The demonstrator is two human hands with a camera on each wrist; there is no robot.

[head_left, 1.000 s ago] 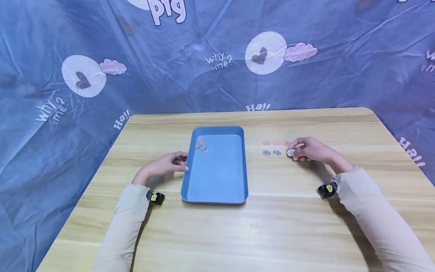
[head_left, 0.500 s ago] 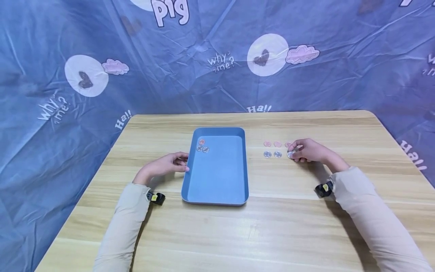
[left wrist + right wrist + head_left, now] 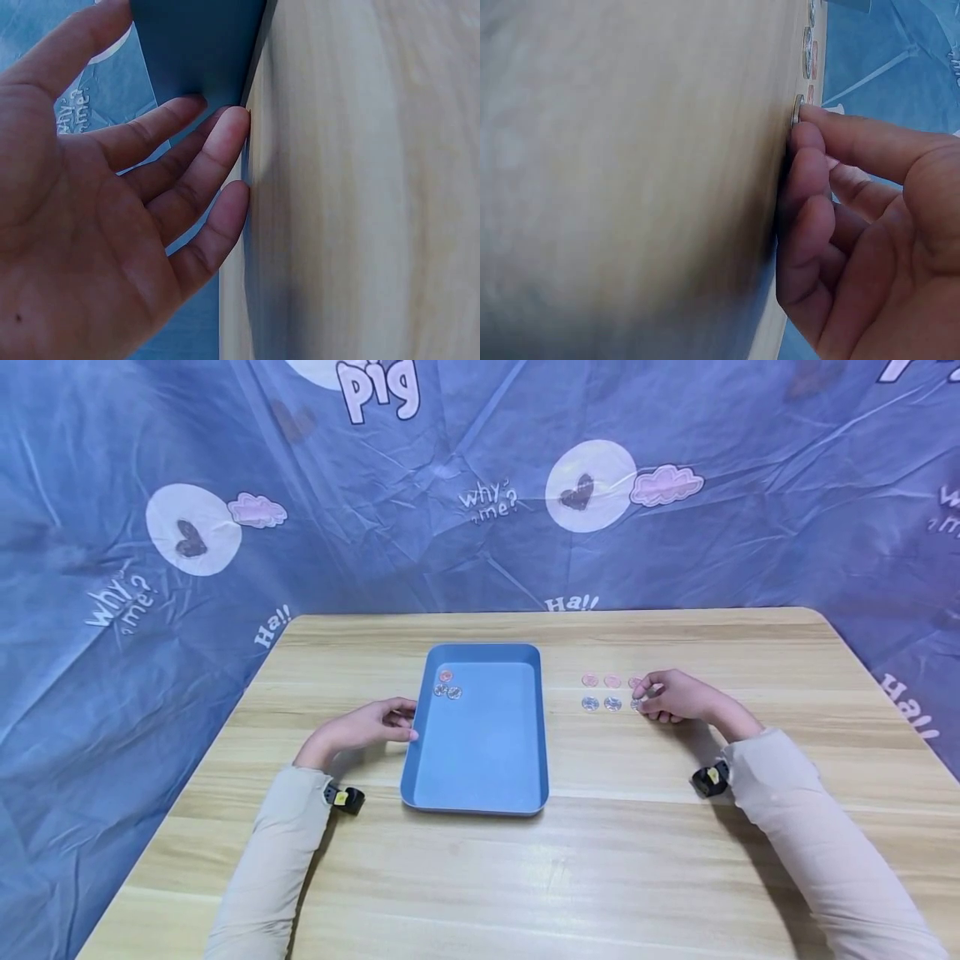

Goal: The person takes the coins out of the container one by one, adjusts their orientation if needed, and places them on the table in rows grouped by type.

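Note:
A blue rectangular tray (image 3: 480, 760) stands on the table. Inside, at its far left corner, lie a copper coin (image 3: 446, 676) and two silver coins (image 3: 454, 693). My left hand (image 3: 371, 724) rests its fingertips and thumb on the tray's left side, fingers loosely bent. Right of the tray, copper coins (image 3: 612, 681) form a back row and silver coins (image 3: 612, 703) a front row. At the right end of the front row, my right hand (image 3: 678, 696) pinches a silver coin (image 3: 798, 111) at the table surface. The rightmost copper coin (image 3: 634, 682) is partly covered by the fingers.
The wooden table (image 3: 480, 885) has its far edge against a blue printed cloth (image 3: 420, 543). A black wrist camera (image 3: 347, 798) is strapped to the left wrist, another black wrist camera (image 3: 709, 779) to the right one.
The silver coin under my right hand went from tilted to lying nearly flat, in line with the front row. The right wrist shifted slightly left. My left hand and the tray stayed put.

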